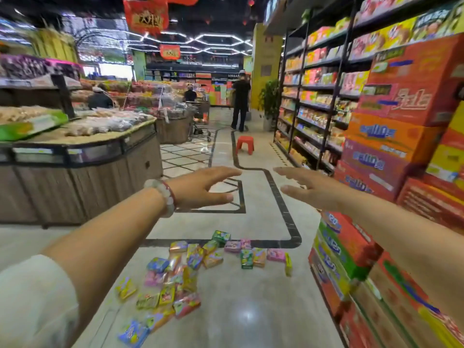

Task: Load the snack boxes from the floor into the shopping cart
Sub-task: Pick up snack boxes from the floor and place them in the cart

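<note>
Both hands are stretched forward at chest height with nothing in them: the left hand and the right hand have straight, loosely spread fingers, palms turned toward each other. The snack boxes lie scattered on the floor, below the hands, toward 6 o'clock from the fingertips. The scatter runs as a band from about 7 o'clock, near the left forearm, up to 1 o'clock, where a yellow box stands on edge near the stacked cartons on the right. Most of the heap sits under the left arm, so the left hand looks the nearer one; the right would better suit the far row of pink and green packs. Either must drop well down to reach them. The only cart in view is a distant shopping cart at 12 o'clock; whether it is the one meant cannot be told. Print on the packs and cartons is too blurred to read.
</note>
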{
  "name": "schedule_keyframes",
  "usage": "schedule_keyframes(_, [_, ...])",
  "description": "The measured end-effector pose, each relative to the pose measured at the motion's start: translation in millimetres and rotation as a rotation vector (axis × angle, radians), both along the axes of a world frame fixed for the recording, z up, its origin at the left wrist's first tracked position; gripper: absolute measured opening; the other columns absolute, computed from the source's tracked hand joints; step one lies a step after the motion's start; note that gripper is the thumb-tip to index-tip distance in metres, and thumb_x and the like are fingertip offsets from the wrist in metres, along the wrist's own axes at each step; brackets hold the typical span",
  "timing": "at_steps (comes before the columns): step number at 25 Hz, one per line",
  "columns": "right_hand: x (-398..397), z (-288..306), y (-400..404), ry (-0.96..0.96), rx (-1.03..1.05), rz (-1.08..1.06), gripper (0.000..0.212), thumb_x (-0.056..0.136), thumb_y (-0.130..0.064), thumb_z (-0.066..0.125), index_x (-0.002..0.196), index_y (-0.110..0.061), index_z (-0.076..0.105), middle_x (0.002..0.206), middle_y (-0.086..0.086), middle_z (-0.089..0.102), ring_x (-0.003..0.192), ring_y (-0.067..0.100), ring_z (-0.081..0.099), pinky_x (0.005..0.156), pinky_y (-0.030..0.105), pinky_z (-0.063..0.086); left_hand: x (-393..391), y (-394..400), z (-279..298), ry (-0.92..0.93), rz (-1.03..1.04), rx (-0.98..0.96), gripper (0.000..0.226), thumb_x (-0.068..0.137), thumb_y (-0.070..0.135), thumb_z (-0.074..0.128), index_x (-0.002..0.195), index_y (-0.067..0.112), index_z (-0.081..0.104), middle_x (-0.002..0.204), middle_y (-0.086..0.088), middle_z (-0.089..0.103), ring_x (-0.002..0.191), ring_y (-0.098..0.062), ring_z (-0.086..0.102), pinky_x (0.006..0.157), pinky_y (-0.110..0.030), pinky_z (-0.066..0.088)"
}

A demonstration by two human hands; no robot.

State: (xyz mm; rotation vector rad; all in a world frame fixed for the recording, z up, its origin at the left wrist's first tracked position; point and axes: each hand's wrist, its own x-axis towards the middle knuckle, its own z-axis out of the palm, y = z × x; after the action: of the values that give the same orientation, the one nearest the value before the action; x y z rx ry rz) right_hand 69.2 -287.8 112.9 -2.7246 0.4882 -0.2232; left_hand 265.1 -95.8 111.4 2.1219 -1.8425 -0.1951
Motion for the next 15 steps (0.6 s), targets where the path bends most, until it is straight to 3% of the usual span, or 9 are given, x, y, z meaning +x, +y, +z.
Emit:
schedule_keyframes(4, [88.0,-59.9,-41.7,0.059,0.080,0.019,0.055,0.096,-0.046,0.041,0.147,-0.038,0.024,0.153,-0.010,0.027,0.138,0.012,0.031,0.096,0.019,0.027,78.7,-44.9,-55.4,0.042,0.001,0.033,0.060,0.092,0.032,0.053,0.145,0.022,0.026,0.152,0.003,0.026,0.133,-0.006,0.027,0.099,-0.008,0.018])
schedule_keyframes(11, [213.5,-165.8,-116.7,0.152,0.195,0.115,0.053,0.097,-0.041,0.045,0.147,-0.033,0.028,0.153,-0.006,0.030,0.137,0.011,0.029,0.093,0.009,0.023,193.5,-114.2,-167.7,0.110,0.087,0.196,0.067,0.090,0.047,0.049,0.147,0.022,0.023,0.154,0.001,0.023,0.141,-0.016,0.021,0.108,-0.017,0.013])
schedule_keyframes(15, [291.5,-241.0,-151.9,0.199,0.276,0.185,0.051,0.095,-0.034,0.052,0.144,-0.027,0.037,0.147,-0.005,0.040,0.135,0.011,0.036,0.100,0.013,0.025,252.5,-132.7,-239.7,0.236,0.191,0.198,0.078,0.076,0.057,0.043,0.144,0.022,0.030,0.147,0.004,0.033,0.135,-0.012,0.030,0.101,-0.008,0.014])
